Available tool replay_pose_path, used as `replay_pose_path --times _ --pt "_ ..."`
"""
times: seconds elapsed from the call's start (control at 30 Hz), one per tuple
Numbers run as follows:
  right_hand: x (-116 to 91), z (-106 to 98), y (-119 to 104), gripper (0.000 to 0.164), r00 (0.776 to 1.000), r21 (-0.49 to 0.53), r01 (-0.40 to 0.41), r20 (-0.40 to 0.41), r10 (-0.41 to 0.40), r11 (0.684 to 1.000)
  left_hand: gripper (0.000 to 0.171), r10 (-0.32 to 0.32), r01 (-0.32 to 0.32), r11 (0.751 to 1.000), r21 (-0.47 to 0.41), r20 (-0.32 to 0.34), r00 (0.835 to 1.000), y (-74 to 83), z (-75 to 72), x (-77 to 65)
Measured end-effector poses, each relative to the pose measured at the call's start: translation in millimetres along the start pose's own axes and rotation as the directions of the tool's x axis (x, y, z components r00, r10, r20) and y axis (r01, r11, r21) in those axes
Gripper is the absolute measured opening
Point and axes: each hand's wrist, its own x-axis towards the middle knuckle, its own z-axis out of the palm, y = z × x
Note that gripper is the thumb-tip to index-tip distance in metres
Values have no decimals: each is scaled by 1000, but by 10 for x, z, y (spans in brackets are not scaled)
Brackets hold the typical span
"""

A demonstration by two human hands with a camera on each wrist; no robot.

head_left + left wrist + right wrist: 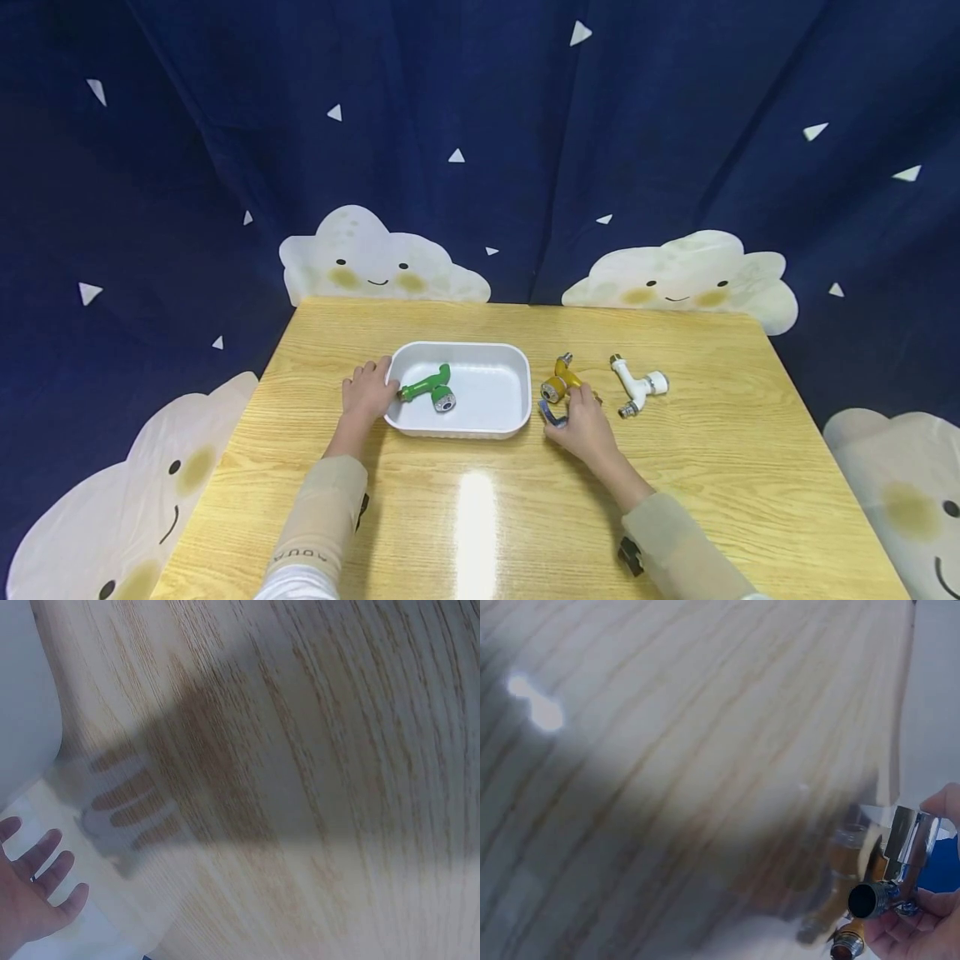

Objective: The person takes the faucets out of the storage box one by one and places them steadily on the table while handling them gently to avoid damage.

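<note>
My left hand [366, 390] is at the left end of a white plastic tray [487, 432], with its thumb over the rim. In the left wrist view, its fingers [56, 874] are spread and loosely extended. A green tap [426, 384] with a chrome-faced knob lies inside the tray. To the right of the tray, my right hand [585, 425] pinches a chrome tap [909, 847] with a blue part [939, 864] between thumb and fingers. A yellow tap [555, 387] lies just beyond that hand, partly hidden by it.
A white tap [637, 389] lies on the wooden table [420, 508], right of the yellow one. Behind the table hangs a dark blue curtain [420, 75] printed with clouds and small white triangles.
</note>
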Motion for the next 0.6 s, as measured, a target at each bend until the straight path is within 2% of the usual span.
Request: replay_pose_path --times 0.27,0.6 --pt "-37 49 33 71 1000 -11 1 -2 -1 1000 55 3 -3 1000 -4 -4 1000 1 -1 -7" --pt "-39 78 55 73 999 -27 -26 40 27 999 54 5 -5 1000 -1 -2 1000 4 -10 -14"
